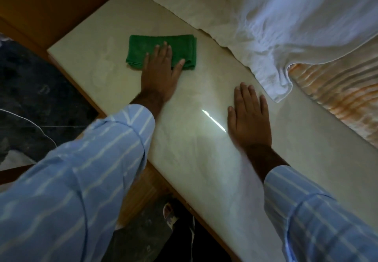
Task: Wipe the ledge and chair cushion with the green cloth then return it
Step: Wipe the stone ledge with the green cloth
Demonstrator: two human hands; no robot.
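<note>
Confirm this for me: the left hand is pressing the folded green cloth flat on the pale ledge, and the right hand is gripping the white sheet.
Not quite. In the head view the right hand lies flat and open on the ledge, clear of the white sheet. The rest holds: the left hand presses the folded green cloth on the ledge.

No legible text, label, brand, number or sign appeared anywhere in the view.
</note>
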